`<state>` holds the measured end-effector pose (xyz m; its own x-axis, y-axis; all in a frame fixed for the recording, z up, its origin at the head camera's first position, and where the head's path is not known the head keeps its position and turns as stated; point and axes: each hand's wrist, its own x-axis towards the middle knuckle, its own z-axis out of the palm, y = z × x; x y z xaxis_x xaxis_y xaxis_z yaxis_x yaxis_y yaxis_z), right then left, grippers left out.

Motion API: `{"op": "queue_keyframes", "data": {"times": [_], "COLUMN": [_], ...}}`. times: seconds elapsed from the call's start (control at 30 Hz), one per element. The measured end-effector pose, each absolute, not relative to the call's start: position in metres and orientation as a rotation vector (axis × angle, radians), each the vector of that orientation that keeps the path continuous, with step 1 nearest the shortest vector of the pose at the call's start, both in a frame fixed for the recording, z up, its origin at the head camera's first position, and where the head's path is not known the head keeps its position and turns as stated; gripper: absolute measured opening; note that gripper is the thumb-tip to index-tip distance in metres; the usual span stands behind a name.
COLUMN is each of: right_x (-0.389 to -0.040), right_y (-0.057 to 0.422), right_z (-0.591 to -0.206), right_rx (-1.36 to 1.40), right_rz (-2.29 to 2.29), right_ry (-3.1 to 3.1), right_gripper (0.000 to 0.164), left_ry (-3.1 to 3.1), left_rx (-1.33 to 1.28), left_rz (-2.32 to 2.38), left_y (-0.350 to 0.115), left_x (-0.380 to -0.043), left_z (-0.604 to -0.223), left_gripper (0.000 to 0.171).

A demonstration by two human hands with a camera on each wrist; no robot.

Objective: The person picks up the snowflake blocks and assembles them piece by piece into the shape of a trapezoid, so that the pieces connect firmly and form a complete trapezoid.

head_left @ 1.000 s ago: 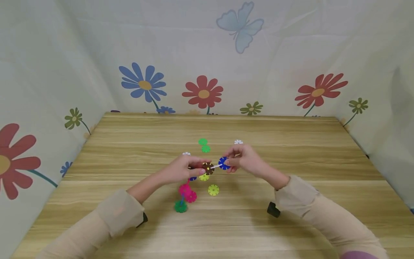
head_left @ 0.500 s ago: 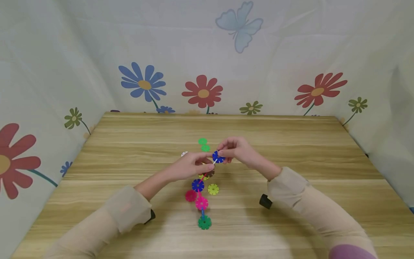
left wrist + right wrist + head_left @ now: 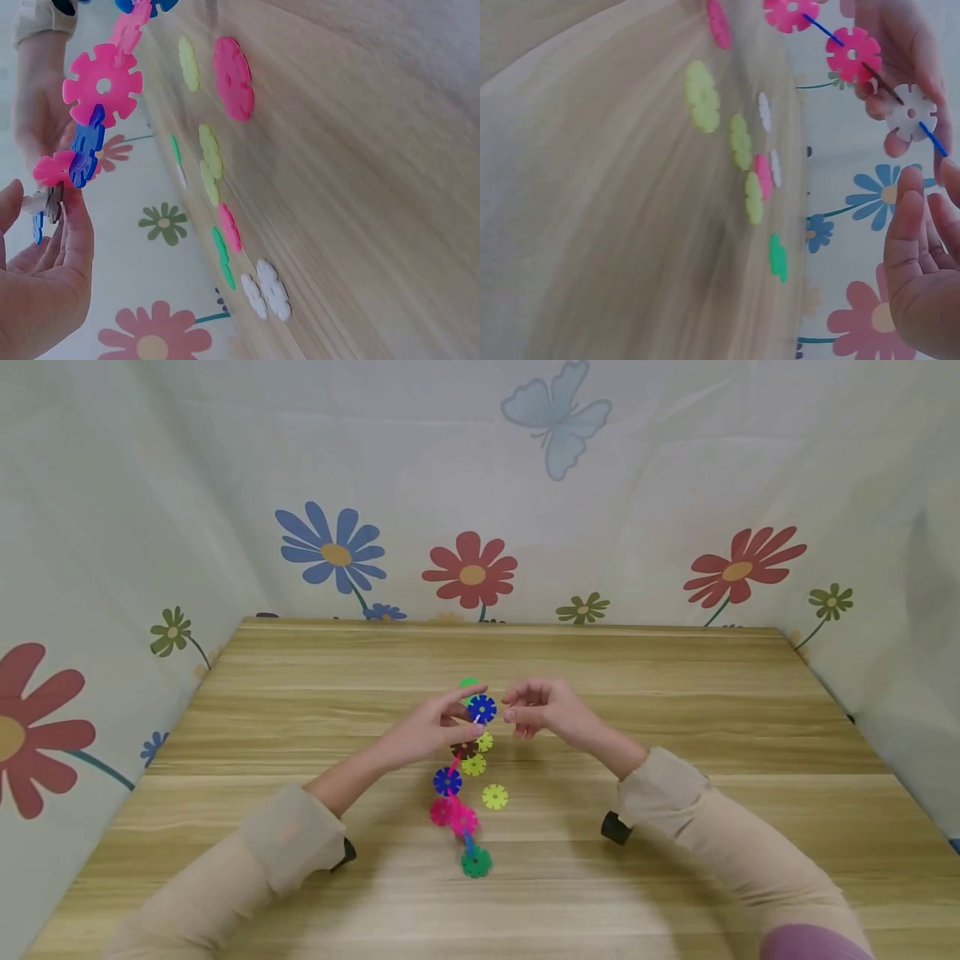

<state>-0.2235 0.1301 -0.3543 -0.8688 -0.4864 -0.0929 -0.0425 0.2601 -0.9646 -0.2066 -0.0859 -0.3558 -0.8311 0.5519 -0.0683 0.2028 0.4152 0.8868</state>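
The chain of nine notched discs [image 3: 447, 782] hangs from the left hand [image 3: 427, 727], which pinches it near its white disc; its long axis slants down toward the person. The chain's top blue disc [image 3: 489, 705] lies just left of the right hand [image 3: 551, 714], which is empty, fingers loosely bent. Loose on the tabletop [image 3: 675, 693]: three yellow discs [image 3: 189, 64], two pink discs [image 3: 234, 79], two green discs [image 3: 223, 259], three white discs [image 3: 274, 291].

a curtained-off table booth, the wider building impossible to tell: pale fabric [image 3: 405, 460] printed with large flowers [image 3: 472, 575] and a light-blue butterfly [image 3: 557, 420] hangs along the far, left and right sides of a wood-grain tabletop [image 3: 570, 885].
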Motion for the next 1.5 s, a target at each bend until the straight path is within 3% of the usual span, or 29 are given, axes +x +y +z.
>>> {"op": "queue_keyframes", "data": {"times": [0.37, 0.9, 1.2, 1.5], "right_x": [-0.214, -0.201, -0.199, -0.204], "right_y": [0.129, 0.115, 0.117, 0.128], "right_z": [-0.391, -0.410, -0.410, -0.406], "right_rx": [-0.692, -1.032, -1.001, -0.764], "right_rz": [-1.248, -0.851, -0.862, -1.123], "right_ry": [2.153, 2.311, 2.356, 2.249], "right_gripper": [0.026, 0.023, 0.021, 0.019], "left_ry": [2.410, 2.448, 2.371, 2.334], "left_rx": [0.531, 0.491, 0.534, 0.487], "left_rz": [1.380, 1.381, 1.447, 1.505], "left_y": [-0.108, -0.113, -0.114, -0.108], "left_x": [-0.213, -0.216, -0.214, -0.209], "left_z": [-0.356, -0.361, -0.359, -0.360], "left_gripper": [0.058, 0.058, 0.053, 0.053]}}
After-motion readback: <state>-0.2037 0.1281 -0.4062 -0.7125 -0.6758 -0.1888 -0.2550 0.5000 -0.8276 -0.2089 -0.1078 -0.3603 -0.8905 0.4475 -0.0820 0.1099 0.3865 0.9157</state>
